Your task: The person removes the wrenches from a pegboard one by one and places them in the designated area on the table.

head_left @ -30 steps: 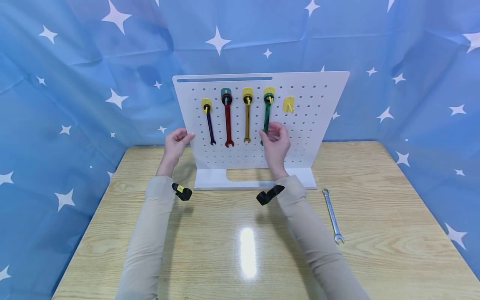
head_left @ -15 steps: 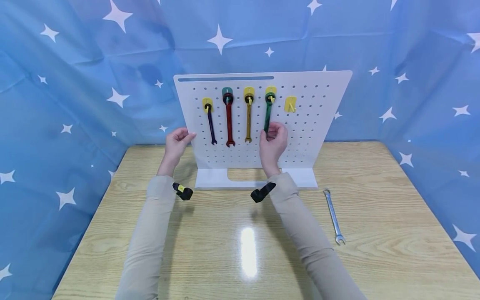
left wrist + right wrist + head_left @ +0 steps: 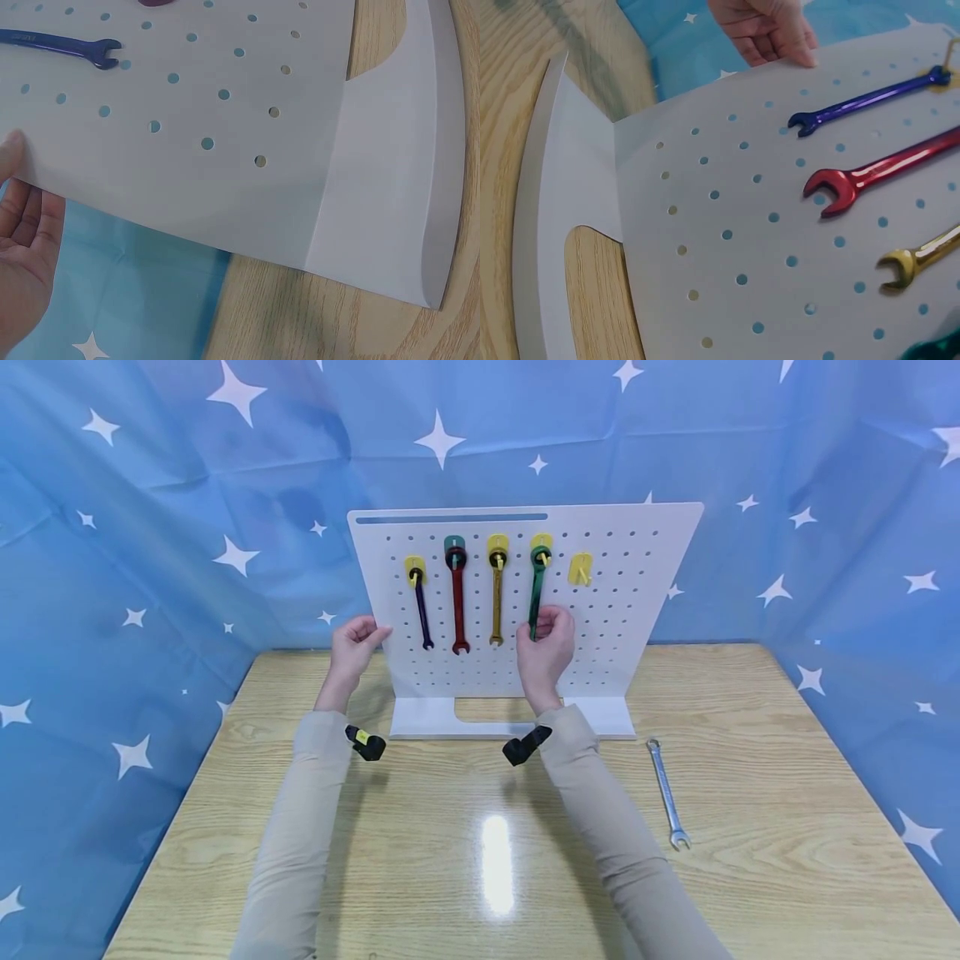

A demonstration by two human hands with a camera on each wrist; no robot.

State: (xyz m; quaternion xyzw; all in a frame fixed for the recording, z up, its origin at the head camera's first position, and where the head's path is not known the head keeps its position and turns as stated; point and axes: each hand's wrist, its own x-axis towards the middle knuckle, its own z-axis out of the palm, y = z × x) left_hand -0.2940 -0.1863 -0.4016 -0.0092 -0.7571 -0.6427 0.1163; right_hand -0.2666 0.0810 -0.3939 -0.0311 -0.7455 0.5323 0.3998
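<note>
A green wrench (image 3: 537, 589) hangs by its ring end from a yellow hook on the white pegboard (image 3: 442, 681). My right hand (image 3: 546, 652) pinches its lower part and hides the open end. The right wrist view catches only a bit of the green wrench (image 3: 937, 349) in its bottom corner. My left hand (image 3: 349, 652) grips the board's left edge, thumb in front and fingers behind, as the left wrist view shows too. Left of the green wrench hang a gold wrench (image 3: 497, 602), a red wrench (image 3: 458, 606) and a smaller dark blue wrench (image 3: 422, 614).
A yellow hook (image 3: 581, 568) right of the green wrench bears nothing. On the wooden table (image 3: 765, 760), right of the board's base, lies a silver wrench (image 3: 666, 793). Behind the board hangs a blue curtain (image 3: 750, 460) with white stars.
My right wrist has shifted slightly left, and the green wrench hangs a little straighter, its lower end now covered by my fingers. My left hand stays on the board's edge.
</note>
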